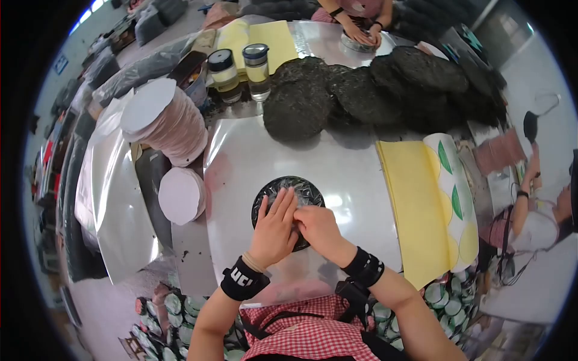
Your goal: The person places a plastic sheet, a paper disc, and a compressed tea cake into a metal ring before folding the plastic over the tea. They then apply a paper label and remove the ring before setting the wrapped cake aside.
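Centre of the frame, on the shiny surface (253, 150): one dark round disc (301, 188) in glossy wrapping, lying flat. Left hand (274, 225) is pressing on it, open, fingers stretched together across the top. Right hand (318, 227) is curling half-closed at the lower rim, touching the wrapping; whether it is pinching a fold cannot be told. Step, by judgement: wrapping is being smoothed over the disc. Any further fold is calling for the disc being pinned flat. Upper frame: dark cakes (361, 90) piled; right: yellow sheets (415, 204).
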Tool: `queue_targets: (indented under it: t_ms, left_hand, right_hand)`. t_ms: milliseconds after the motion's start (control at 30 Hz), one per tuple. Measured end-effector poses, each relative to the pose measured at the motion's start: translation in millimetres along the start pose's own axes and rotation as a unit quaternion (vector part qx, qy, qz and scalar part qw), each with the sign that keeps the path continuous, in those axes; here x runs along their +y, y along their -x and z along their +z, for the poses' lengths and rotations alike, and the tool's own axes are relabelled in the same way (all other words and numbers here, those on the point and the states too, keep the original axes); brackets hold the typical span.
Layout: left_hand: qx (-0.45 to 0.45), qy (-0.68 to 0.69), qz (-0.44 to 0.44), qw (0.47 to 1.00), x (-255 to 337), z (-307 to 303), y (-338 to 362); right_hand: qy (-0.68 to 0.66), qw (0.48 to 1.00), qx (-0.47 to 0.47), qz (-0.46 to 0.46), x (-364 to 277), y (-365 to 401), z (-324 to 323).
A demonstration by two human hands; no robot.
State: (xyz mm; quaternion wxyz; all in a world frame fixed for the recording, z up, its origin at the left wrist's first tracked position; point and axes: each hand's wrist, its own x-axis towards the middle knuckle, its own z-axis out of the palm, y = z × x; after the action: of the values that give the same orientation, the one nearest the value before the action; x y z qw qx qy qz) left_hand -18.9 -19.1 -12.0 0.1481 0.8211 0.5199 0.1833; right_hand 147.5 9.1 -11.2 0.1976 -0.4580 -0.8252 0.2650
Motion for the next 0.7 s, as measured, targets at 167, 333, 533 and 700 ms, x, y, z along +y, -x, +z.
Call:
queue_targets:
  t_ms: [167, 333, 533, 700]
  left_hand:
    - [-0.025, -0.056, -0.015, 0.998, 2, 6, -7]
    - [-0.06, -0.054, -0.009, 0.997, 11, -8, -7]
    - [-0.092, -0.06, -0.034, 0.993, 14, -4, -12]
    - [-0.093, -0.062, -0.038, 0.993, 16, -6, -10]
  right_hand:
    - [-0.002, 0.993, 0.059, -0.105, 7, 13, -7]
    - [0.067, 0.997, 0.01, -0.023, 12, -1, 9]
    - [0.204, 0.911, 0.354, 0.046, 136, 91, -120]
    - [0.564, 0.732, 0.3, 0.237, 261, 217, -180]
